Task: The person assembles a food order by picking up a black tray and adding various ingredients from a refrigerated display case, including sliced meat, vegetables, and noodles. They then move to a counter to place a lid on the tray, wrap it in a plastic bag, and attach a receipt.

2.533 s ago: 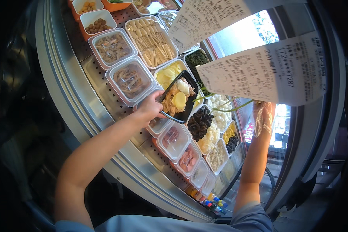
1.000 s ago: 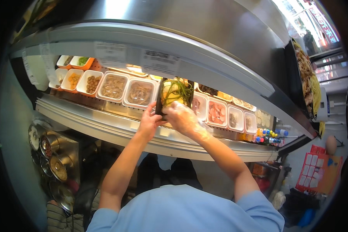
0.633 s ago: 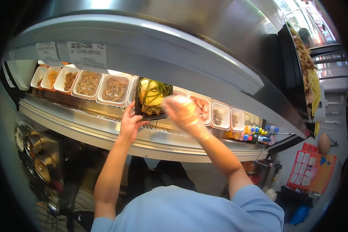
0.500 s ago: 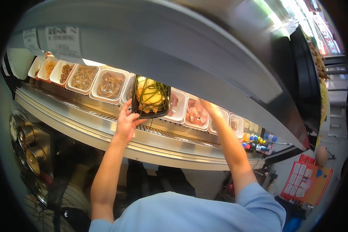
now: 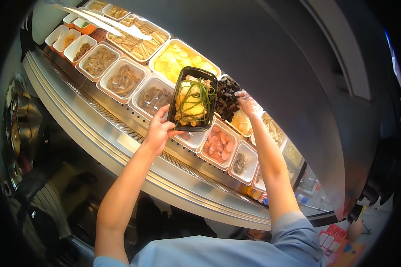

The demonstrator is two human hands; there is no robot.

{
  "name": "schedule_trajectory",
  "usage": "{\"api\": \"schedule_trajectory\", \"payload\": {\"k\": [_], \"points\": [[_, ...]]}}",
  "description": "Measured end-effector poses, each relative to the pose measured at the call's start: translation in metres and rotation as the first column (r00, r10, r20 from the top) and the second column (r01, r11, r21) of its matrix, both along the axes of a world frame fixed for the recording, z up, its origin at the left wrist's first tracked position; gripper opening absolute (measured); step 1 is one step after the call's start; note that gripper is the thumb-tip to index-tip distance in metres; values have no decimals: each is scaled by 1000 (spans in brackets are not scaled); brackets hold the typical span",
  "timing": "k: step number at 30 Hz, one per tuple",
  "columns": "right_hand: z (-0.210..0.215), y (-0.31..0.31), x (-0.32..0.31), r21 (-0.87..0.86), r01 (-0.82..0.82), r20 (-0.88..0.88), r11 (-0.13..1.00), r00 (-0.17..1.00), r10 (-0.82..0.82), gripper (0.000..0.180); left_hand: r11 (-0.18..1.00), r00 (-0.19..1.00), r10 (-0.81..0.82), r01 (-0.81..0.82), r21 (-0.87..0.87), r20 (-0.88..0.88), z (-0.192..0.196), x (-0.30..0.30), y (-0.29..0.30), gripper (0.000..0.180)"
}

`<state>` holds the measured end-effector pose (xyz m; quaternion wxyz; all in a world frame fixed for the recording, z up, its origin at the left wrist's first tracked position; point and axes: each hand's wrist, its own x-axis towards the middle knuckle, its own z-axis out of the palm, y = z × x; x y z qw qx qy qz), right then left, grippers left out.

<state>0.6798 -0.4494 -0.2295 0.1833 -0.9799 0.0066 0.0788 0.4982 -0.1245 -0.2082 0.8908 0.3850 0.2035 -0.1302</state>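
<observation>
Left, white tubs (image 5: 109, 92) line the counter (image 5: 89, 129). The left hand (image 5: 159, 132) clamps the rim of a black tray (image 5: 199, 72) held above them, blocking some. Rightward, the gloved right hand (image 5: 249, 106), now off the tray, reaches black fungus (image 5: 226, 99); its grip I cannot tell. Green strands (image 5: 194, 94) cross the tray's yellowish food (image 5: 197, 110).

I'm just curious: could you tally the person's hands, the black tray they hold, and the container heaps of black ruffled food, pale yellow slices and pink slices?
Hands: 2 (left hand, right hand)
Black tray: 1
Heap of black ruffled food: 1
Heap of pale yellow slices: 1
Heap of pink slices: 1
Total: 6
</observation>
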Motion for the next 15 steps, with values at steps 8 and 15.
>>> {"api": "schedule_trajectory", "payload": {"k": [8,15], "points": [[-15,-59,10,824,186,-161,535,983,-93,17,999,999,-40,40,-1,2,-19,13,-36,60],[92,-6,-33,843,-2,-51,538,995,85,18,999,998,-48,48,-8,-47,-30,31,-71,59]]}}
